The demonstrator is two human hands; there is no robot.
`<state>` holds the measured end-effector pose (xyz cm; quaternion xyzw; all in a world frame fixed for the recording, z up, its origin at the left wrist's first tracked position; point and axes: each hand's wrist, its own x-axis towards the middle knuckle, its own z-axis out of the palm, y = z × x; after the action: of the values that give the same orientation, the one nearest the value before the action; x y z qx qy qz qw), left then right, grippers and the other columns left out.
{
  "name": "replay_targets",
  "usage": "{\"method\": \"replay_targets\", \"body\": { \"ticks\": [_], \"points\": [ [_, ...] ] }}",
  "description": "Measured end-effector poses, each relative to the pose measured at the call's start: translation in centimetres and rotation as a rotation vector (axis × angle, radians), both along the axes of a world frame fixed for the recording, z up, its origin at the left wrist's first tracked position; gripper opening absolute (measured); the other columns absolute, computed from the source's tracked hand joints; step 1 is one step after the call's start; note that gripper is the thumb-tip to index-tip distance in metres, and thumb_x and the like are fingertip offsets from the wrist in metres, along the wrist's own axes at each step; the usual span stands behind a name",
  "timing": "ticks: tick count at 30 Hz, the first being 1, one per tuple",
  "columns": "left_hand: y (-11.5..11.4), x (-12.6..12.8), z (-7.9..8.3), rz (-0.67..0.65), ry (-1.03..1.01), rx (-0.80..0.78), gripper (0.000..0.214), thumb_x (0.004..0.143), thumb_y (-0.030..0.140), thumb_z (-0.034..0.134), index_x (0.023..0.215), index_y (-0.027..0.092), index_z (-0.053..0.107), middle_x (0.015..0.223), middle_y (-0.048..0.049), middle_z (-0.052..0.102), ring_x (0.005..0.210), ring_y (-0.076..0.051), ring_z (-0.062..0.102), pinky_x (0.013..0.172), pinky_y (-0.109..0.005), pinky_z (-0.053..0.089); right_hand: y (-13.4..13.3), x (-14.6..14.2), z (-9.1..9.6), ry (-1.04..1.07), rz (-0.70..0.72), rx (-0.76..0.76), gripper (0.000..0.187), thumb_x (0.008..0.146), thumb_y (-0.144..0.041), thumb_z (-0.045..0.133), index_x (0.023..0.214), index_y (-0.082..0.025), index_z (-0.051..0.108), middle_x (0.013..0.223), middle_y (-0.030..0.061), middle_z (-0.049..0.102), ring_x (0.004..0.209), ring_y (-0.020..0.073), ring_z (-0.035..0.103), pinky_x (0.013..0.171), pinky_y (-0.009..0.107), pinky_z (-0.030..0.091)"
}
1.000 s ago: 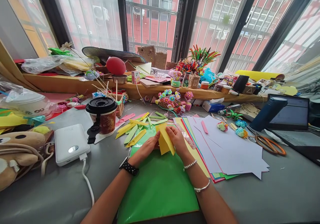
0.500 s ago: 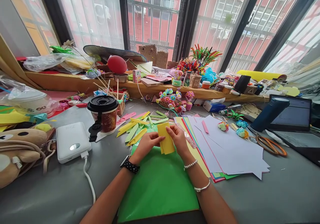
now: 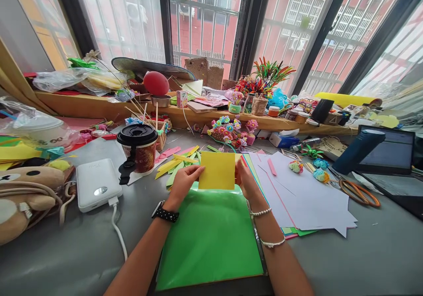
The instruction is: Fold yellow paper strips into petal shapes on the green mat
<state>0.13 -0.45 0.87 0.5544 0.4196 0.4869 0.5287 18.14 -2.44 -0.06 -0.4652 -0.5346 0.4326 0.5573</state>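
Note:
A flat yellow square of paper (image 3: 217, 171) is held up over the top end of a glossy green sheet (image 3: 211, 238). My left hand (image 3: 183, 182) pinches its left edge between thumb and fingers. At the opposite edge, my right hand (image 3: 246, 182) has its fingers closed on the paper, partly hidden behind it. Just beyond the left hand lies a pile of folded yellow, green and pink paper strips (image 3: 168, 167). Right of my right hand spreads a stack of white and coloured paper (image 3: 310, 199).
A lidded coffee cup (image 3: 137, 150) and a white power bank (image 3: 98, 185) with a cable stand on the left. Crafted flowers (image 3: 228, 131) sit behind the paper. On the right are orange-handled scissors (image 3: 360, 194), a dark blue cylinder (image 3: 358, 153) and a laptop (image 3: 393, 150).
The yellow paper, folded narrow and tilted before, is now opened out flat as a square. My hands have moved apart to its two side edges.

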Motion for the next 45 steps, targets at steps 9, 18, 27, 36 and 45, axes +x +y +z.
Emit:
{"method": "replay_targets", "body": {
  "ticks": [9, 18, 27, 36, 45],
  "points": [
    [-0.5, 0.2, 0.6, -0.195, 0.014, -0.172, 0.038, 0.054, 0.041, 0.067, 0.079, 0.013, 0.065, 0.072, -0.0032, 0.065, 0.065, -0.017, 0.059, 0.059, -0.027, 0.049, 0.1, -0.3, -0.1, 0.174, 0.035, 0.029, 0.032, 0.062, -0.04, 0.061, 0.085, -0.018, 0.06, 0.089, 0.0052, 0.065, 0.078, 0.0202, 0.06, 0.069, 0.032, 0.048],
    [-0.3, 0.3, 0.1, -0.213, -0.156, -0.326, 0.029, 0.061, 0.035, 0.066, 0.08, 0.013, 0.063, 0.081, -0.0064, 0.066, 0.067, -0.014, 0.061, 0.063, -0.023, 0.05, 0.2, -0.3, -0.4, 0.136, -0.062, 0.11, 0.032, 0.066, -0.036, 0.058, 0.093, -0.019, 0.062, 0.094, 0.0048, 0.064, 0.086, 0.0221, 0.058, 0.074, 0.036, 0.048],
    [-1.0, 1.5, -0.2, -0.319, -0.292, -0.244, 0.034, 0.065, 0.04, 0.061, 0.083, 0.011, 0.062, 0.084, -0.01, 0.066, 0.08, -0.019, 0.061, 0.082, -0.033, 0.044, -0.5, -1.2, -0.2, -0.214, -0.088, 0.403, 0.034, 0.073, -0.013, 0.042, 0.092, -0.032, 0.063, 0.108, -0.0034, 0.058, 0.103, 0.0185, 0.05, 0.092, 0.038, 0.037],
    [-0.6, 0.9, 0.0, -0.098, -0.228, -0.19, 0.03, 0.062, 0.033, 0.064, 0.083, 0.012, 0.062, 0.078, -0.0058, 0.067, 0.076, -0.021, 0.062, 0.075, -0.033, 0.047, -1.1, -1.4, 0.2, -0.266, 0.13, 0.377, 0.042, 0.068, -0.013, 0.046, 0.106, -0.029, 0.055, 0.119, 0.0, 0.049, 0.11, 0.0207, 0.043, 0.087, 0.037, 0.04],
    [-0.8, 1.0, -0.2, -0.445, 0.062, -0.106, 0.031, 0.062, 0.04, 0.061, 0.078, 0.013, 0.066, 0.073, -0.0047, 0.067, 0.07, -0.021, 0.061, 0.066, -0.03, 0.048, -0.7, -1.5, 0.4, 0.032, 0.104, 0.092, 0.03, 0.068, -0.039, 0.057, 0.09, -0.018, 0.059, 0.091, 0.0057, 0.062, 0.085, 0.02, 0.057, 0.072, 0.031, 0.046]
  ]
}}
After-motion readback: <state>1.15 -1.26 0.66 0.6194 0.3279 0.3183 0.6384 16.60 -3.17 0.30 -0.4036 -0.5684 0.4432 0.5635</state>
